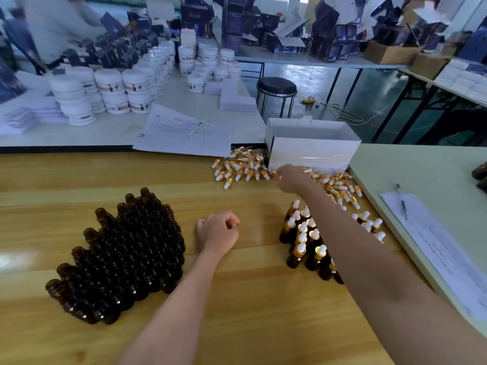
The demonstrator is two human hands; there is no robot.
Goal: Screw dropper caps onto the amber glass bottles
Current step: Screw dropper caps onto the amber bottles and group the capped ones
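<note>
Spanning the view, the worktop (237,299) keeps stock sorted for flow — uncapped bottles (126,248) packed in a block at left, capped bottles (305,241) grouped at right, loose caps (242,169) heaped beyond, by a box (311,151). The left hand (218,230) rests curled and empty beside the block — ready, I judge; the right hand (290,177) reaches into the heap, fingertips pinching a cap (273,173).

wooden table (79,180) under uncapped amber bottles (126,254), capped bottles (305,241), loose dropper caps (242,167)
</note>
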